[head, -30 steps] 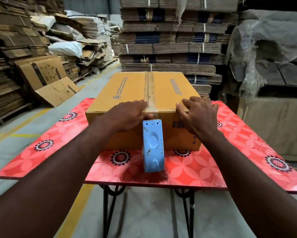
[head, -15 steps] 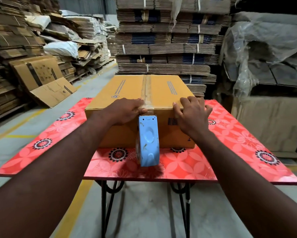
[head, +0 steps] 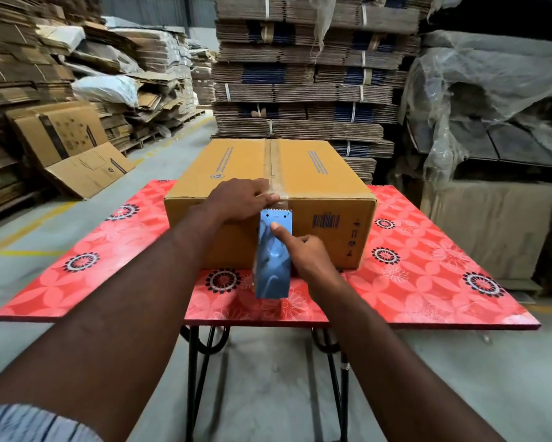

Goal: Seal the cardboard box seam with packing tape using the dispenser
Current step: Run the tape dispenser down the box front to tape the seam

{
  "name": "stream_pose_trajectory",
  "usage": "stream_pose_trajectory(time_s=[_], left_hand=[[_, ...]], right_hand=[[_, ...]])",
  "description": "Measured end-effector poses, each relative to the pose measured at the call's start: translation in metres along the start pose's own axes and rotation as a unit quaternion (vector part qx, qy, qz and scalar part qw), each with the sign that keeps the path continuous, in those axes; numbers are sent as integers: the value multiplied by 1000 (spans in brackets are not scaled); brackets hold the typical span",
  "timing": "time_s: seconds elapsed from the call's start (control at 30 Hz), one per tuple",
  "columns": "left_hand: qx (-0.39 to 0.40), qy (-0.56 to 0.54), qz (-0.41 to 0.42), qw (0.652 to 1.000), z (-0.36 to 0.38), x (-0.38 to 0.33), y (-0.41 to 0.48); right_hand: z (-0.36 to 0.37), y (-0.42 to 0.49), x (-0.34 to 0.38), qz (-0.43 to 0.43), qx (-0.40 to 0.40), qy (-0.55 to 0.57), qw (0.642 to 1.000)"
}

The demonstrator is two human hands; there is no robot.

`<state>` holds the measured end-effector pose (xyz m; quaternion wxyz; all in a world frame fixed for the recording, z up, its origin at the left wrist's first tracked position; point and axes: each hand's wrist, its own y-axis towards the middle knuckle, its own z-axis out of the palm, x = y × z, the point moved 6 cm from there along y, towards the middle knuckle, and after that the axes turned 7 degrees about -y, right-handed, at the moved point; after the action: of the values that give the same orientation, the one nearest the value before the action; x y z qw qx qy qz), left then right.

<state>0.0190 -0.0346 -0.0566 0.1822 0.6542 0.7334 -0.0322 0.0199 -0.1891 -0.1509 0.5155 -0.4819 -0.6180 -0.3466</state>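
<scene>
While the tape (head: 275, 167) already ran the length of the seam on top of the box (head: 329, 183) and folded over its near edge, the step in hand looked like the finish of the run: freeing the strip from the dispenser (head: 273, 256). The box sat on the red tabletop (head: 427, 275), and the blue dispenser hung against the box's near face, just below the top edge, its toothed blade uppermost and a short length of clear tape leading up from it. The left hand (head: 239, 199) lay flat, fingers spread, on the box's near top edge, pressing the tape end down just left of the seam; it gripped nothing. The right hand (head: 306, 253) was at the dispenser's right side, forefinger stretched onto its blue face and the other fingers curled; whether they truly clasped the body could not be told. The next move probably called for a firm hold on the dispenser and a sharp tilt so the teeth bit through the tape, with the left hand holding the strip tight against the box, then a rub-down of the loose tail on the near face. Counted: one box on the tabletop, one dispenser, one strip of tape, two hands.
</scene>
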Motion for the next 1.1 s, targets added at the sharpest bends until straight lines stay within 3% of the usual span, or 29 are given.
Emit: stream_pose_trajectory(time_s=[0.07,0.17,0.27,0.37,0.6,0.83,1.1], left_hand=[[-3,-6,8,1000,-2,1,0],[-52,-78,61,994,-5,5,-10],[-180,-188,119,958,-5,13,-34],[-298,-208,124,924,-3,18,-54],[-224,-122,106,961,6,16,-40],[-268,-118,69,954,6,13,-34],[-258,-91,59,960,0,17,-34]], right_hand=[[8,-1,-13,57,67,40,995],[14,-4,-22,85,102,76,988],[16,-4,-22,96,125,107,982],[19,-4,-24,107,138,118,978],[15,-6,-30,84,133,158,975],[13,-15,-27,52,108,113,986],[15,-23,-26,49,54,78,994]])
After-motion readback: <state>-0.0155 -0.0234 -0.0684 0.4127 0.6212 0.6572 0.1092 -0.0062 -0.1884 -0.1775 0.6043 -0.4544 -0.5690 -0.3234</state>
